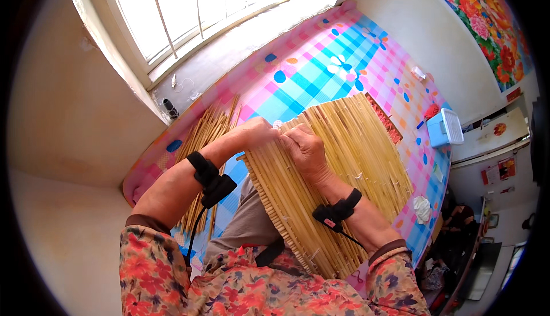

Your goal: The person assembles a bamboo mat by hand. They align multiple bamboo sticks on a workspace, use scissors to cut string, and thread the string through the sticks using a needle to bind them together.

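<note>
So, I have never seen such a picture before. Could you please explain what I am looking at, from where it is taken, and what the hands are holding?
There is no machine here: a person works with two bare hands. The single picture comes from a wide fisheye camera worn on the person's head, looking down, so straight edges bend near the rim. The forearms enter from below, each with a black strap and cable at the wrist.

The left hand and the right hand meet at the upper edge of a mat of thin pale sticks that lies over the person's lap; both have their grip on that edge. Whether a single stick is pinched, I cannot tell. Loose sticks lie to the left on a colourful checked cloth. Further right are a small blue box and a crumpled white cloth. A window is above.
</note>
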`<act>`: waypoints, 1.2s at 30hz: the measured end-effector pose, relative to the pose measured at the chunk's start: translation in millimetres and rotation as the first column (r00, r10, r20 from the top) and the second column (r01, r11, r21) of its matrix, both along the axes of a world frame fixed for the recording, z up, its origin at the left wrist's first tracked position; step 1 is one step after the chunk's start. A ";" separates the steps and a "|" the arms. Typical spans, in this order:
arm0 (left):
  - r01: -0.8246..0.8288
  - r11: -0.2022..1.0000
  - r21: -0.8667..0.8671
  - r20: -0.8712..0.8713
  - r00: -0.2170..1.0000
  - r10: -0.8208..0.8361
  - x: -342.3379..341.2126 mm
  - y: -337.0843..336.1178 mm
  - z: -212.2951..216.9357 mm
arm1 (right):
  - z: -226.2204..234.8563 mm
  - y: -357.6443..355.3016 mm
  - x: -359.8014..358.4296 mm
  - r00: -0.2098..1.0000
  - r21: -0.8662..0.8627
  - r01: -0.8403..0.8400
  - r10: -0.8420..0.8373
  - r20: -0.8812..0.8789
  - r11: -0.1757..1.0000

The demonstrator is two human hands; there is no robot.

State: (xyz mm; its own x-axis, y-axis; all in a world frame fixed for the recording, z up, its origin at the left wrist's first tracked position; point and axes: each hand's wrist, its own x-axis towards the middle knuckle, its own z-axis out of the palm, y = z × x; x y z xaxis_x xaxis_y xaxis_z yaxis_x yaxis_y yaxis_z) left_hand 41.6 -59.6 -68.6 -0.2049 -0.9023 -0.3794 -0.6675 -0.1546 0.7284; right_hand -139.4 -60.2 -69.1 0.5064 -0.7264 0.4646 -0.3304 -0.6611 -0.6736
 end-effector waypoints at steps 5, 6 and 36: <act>-0.045 0.998 0.043 -0.055 0.997 0.047 1.0 6.2 9.5 | 5.9 7.4 1.5 0.998 0.108 0.027 -0.032 0.046 0.994; -0.050 0.998 0.040 -0.048 0.997 0.052 0.9 5.3 8.5 | 7.3 7.2 -0.5 0.998 0.122 0.030 -0.036 0.048 0.992; -0.193 0.980 -0.047 -0.192 0.965 0.181 14.8 31.9 -14.4 | 10.6 151.7 -239.9 0.651 -0.042 0.715 -0.686 -0.324 0.698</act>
